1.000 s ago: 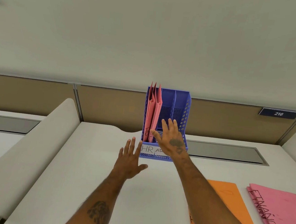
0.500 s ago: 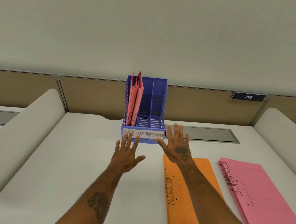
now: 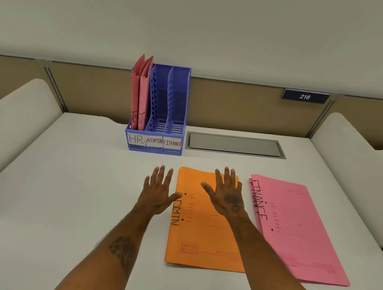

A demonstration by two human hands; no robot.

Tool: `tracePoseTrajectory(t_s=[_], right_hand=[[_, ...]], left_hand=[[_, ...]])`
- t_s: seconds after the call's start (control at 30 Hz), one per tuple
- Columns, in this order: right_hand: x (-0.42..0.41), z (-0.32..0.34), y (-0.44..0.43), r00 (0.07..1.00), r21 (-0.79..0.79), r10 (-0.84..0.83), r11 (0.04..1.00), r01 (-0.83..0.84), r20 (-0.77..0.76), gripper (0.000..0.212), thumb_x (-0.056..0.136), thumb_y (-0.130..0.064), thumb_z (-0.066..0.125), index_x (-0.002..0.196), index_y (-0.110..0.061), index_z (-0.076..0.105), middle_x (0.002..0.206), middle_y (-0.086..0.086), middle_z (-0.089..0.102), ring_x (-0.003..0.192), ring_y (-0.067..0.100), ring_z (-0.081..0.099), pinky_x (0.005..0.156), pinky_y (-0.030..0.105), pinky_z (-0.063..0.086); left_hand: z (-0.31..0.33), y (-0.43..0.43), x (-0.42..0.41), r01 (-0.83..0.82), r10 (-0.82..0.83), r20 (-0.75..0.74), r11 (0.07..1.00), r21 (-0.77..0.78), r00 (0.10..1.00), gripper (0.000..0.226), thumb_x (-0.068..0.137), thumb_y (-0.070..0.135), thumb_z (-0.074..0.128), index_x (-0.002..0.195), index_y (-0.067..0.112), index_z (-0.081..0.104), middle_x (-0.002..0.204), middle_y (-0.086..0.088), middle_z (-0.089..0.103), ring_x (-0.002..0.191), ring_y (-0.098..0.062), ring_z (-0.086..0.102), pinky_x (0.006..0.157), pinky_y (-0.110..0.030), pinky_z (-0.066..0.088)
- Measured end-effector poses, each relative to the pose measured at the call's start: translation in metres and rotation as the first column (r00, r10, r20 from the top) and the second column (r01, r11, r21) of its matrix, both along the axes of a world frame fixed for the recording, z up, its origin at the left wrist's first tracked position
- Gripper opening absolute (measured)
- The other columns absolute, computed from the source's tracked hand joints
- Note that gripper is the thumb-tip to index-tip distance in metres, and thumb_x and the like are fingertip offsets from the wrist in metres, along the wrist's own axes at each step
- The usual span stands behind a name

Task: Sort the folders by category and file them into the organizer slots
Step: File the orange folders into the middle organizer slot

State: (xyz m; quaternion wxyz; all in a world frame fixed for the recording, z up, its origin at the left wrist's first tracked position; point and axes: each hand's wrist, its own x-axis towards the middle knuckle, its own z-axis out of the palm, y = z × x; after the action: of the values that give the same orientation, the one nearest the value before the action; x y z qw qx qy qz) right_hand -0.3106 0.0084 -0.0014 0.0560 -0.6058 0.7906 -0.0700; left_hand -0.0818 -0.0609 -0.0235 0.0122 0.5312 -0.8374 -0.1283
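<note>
Orange folder (image 3: 204,218) in front of organizer (image 3: 157,109) — thin card, light, bendy, flat on bench (image 3: 64,191). Lift by long edge. Left hand (image 3: 159,189), right hand (image 3: 226,195) open, empty.

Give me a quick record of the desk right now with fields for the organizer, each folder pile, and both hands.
organizer: blue, three slots labelled HR, ADMIN, FINANCE
HR folders: upright in the HR slot
other slots: look empty
ADMIN folder: orange, flat on desk
FINANCE folders: pink, flat, right of the orange one
left hand: open, at orange folder's left edge
right hand: open, over orange folder
</note>
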Motion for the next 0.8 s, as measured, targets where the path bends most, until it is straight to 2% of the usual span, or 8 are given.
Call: tracePoseTrajectory(t_s=[0.17, 0.47, 0.6, 0.7, 0.8], right_hand=[[-0.021, -0.026, 0.023, 0.998, 0.077, -0.043, 0.996, 0.039, 0.045, 0.091, 0.083, -0.076, 0.006, 0.154, -0.02, 0.013, 0.162, 0.013, 0.002, 0.149, 0.029, -0.005, 0.116, 0.056, 0.014], [-0.034, -0.06, 0.046, 0.985, 0.209, -0.125, 0.973, 0.098, 0.122, 0.086, 0.087, -0.075, 0.014, 0.154, -0.022, 0.011, 0.162, 0.011, -0.002, 0.149, 0.029, -0.006, 0.116, 0.056, 0.011], [-0.034, -0.067, 0.054, 0.968, 0.268, -0.223, 0.945, 0.186, 0.117, 0.085, 0.088, -0.075, 0.014, 0.153, -0.02, 0.016, 0.162, 0.015, 0.0, 0.149, 0.032, 0.005, 0.115, 0.055, 0.015], [-0.031, -0.07, 0.06, 0.954, 0.307, -0.282, 0.921, 0.24, 0.1, 0.084, 0.089, -0.074, 0.015, 0.151, -0.017, 0.021, 0.16, 0.02, 0.009, 0.146, 0.035, 0.016, 0.114, 0.055, 0.022], [-0.028, -0.071, 0.061, 0.949, 0.311, -0.297, 0.917, 0.251, 0.11, 0.083, 0.09, -0.073, 0.016, 0.151, -0.016, 0.023, 0.157, 0.02, 0.018, 0.143, 0.035, 0.021, 0.111, 0.052, 0.029]], left_hand=[[-0.018, 0.014, -0.015, 0.003, -0.002, -0.019, 0.997, 0.075, 1.0, 0.093, 0.091, 0.073, 0.03, 0.156, 0.022, -0.012, 0.165, -0.01, -0.014, 0.152, -0.027, -0.016, 0.121, -0.052, 0.0], [-0.04, 0.039, -0.031, -0.054, 0.061, -0.026, 0.976, 0.211, 0.998, 0.099, 0.091, 0.072, 0.037, 0.156, 0.017, -0.013, 0.166, -0.008, -0.012, 0.153, -0.027, -0.011, 0.121, -0.052, 0.003], [-0.045, 0.047, -0.034, -0.138, 0.162, -0.055, 0.944, 0.299, 0.985, 0.105, 0.089, 0.072, 0.043, 0.156, 0.014, -0.014, 0.166, -0.009, -0.011, 0.153, -0.028, -0.006, 0.121, -0.054, 0.005], [-0.048, 0.053, -0.038, -0.227, 0.276, -0.08, 0.897, 0.379, 0.958, 0.106, 0.088, 0.07, 0.047, 0.157, 0.01, -0.006, 0.165, -0.013, -0.006, 0.153, -0.031, -0.001, 0.12, -0.056, 0.01], [-0.05, 0.055, -0.042, -0.268, 0.33, -0.08, 0.865, 0.424, 0.941, 0.099, 0.087, 0.07, 0.051, 0.157, 0.014, 0.008, 0.165, -0.015, -0.002, 0.152, -0.034, -0.001, 0.12, -0.057, 0.014]])
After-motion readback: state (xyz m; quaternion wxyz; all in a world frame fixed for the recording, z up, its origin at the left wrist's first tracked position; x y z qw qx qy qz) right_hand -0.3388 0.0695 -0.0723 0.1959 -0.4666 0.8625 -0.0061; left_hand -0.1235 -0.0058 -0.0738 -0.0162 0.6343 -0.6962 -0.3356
